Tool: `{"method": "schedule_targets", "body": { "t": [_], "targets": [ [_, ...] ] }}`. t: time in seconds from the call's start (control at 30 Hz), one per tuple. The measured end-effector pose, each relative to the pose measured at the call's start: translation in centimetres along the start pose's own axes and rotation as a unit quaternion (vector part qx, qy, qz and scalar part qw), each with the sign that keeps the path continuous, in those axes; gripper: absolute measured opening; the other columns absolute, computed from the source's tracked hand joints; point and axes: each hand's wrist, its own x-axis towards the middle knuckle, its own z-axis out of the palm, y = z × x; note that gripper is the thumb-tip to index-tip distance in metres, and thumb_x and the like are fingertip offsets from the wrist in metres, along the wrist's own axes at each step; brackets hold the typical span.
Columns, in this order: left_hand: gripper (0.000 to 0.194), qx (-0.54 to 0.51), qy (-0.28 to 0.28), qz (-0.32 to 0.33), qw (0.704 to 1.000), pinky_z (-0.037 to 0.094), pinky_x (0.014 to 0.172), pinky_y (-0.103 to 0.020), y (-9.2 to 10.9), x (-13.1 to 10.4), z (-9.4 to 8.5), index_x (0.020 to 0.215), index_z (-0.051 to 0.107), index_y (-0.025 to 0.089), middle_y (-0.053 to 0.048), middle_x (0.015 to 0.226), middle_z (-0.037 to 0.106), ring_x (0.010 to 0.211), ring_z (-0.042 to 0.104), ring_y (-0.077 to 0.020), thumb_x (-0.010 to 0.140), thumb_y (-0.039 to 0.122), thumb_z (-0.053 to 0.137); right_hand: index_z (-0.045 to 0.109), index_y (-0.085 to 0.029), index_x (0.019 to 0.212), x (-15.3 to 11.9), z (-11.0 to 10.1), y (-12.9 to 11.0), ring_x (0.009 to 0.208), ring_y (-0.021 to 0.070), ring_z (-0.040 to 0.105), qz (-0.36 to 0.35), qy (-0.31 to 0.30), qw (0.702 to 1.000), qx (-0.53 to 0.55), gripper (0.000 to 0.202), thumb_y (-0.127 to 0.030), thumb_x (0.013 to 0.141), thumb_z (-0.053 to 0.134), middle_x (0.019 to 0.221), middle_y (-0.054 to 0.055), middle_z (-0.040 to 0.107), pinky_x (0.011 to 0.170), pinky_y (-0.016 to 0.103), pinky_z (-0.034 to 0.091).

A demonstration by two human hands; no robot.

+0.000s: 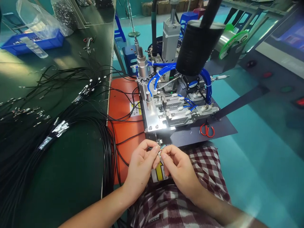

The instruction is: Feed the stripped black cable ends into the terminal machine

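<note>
My left hand and my right hand meet in front of the machine, fingertips almost touching. Both are closed in a pinch on thin coloured wires, of which only a small bit shows; the fingers cover the rest. Just beyond the fingertips, a small metal connector sits at the front edge of the machine. Below the hands is a white label with a yellow arrow.
Bundles of black cables with metal ends lie over the dark table and an orange panel. Red-handled scissors rest on the machine's base. A black cylinder overhangs the machine. A blue tray stands far left.
</note>
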Motion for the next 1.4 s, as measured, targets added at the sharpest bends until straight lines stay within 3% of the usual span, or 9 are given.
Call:
{"method": "schedule_targets", "body": {
  "t": [0.23, 0.43, 0.53, 0.67, 0.87, 1.4],
  "targets": [
    [0.021, 0.011, -0.028, -0.038, 0.999, 0.02, 0.043, -0.015, 0.7, 0.2, -0.2, 0.084, 0.056, 0.016, 0.01, 0.046, 0.038, 0.043, 0.027, -0.0033, 0.08, 0.034, 0.066, 0.053, -0.018, 0.073, 0.0, -0.2, 0.2, 0.049, 0.0091, 0.04, -0.043, 0.027, 0.996, -0.075, 0.022, -0.034, 0.088, 0.054, 0.059, -0.004, 0.048, 0.044, 0.021, 0.033],
    [0.02, -0.01, -0.011, -0.044, 0.999, 0.019, 0.043, -0.017, 0.2, 0.1, -0.4, 0.079, 0.057, 0.015, 0.009, 0.045, 0.036, 0.044, 0.025, -0.0039, 0.079, 0.033, 0.067, 0.052, -0.018, 0.066, 0.2, 0.3, -1.1, 0.043, 0.0073, 0.035, 0.062, -0.017, 0.998, 0.02, 0.031, -0.044, 0.079, 0.062, 0.05, -0.007, 0.044, 0.041, 0.02, 0.031],
    [0.02, 0.003, 0.0, -0.054, 0.999, 0.017, 0.043, -0.018, 0.3, 0.2, -0.5, 0.076, 0.056, 0.015, 0.009, 0.045, 0.034, 0.044, 0.023, -0.0041, 0.077, 0.033, 0.067, 0.053, -0.017, 0.065, 0.3, 0.3, -1.4, 0.044, 0.007, 0.036, 0.075, -0.006, 0.997, 0.018, 0.034, -0.047, 0.076, 0.065, 0.051, -0.007, 0.044, 0.041, 0.019, 0.033],
    [0.021, 0.017, -0.007, -0.082, 0.996, 0.016, 0.041, -0.018, 0.7, 0.4, -0.7, 0.075, 0.056, 0.015, 0.01, 0.041, 0.033, 0.041, 0.022, -0.0038, 0.076, 0.033, 0.067, 0.059, -0.015, 0.07, 0.8, -1.1, -1.4, 0.046, 0.0087, 0.044, 0.076, -0.049, 0.996, -0.02, 0.03, -0.044, 0.077, 0.066, 0.056, -0.004, 0.049, 0.044, 0.021, 0.037],
    [0.023, 0.019, -0.026, -0.104, 0.994, 0.016, 0.04, -0.018, 0.8, 0.6, -0.8, 0.071, 0.055, 0.014, 0.01, 0.041, 0.037, 0.04, 0.026, -0.0033, 0.075, 0.033, 0.068, 0.064, -0.016, 0.079, 1.7, -3.2, -1.6, 0.051, 0.0113, 0.05, 0.032, -0.018, 0.997, -0.067, 0.023, -0.039, 0.08, 0.065, 0.066, 0.0, 0.059, 0.048, 0.023, 0.041],
    [0.021, 0.005, -0.034, -0.107, 0.994, 0.018, 0.04, -0.018, 0.2, 0.9, -1.2, 0.075, 0.056, 0.014, 0.009, 0.041, 0.036, 0.039, 0.027, -0.0038, 0.076, 0.033, 0.065, 0.058, -0.017, 0.071, 2.0, -2.4, -1.1, 0.048, 0.0109, 0.045, 0.06, -0.043, 0.995, -0.065, 0.019, -0.034, 0.079, 0.062, 0.054, -0.004, 0.048, 0.048, 0.023, 0.034]
  ]
}}
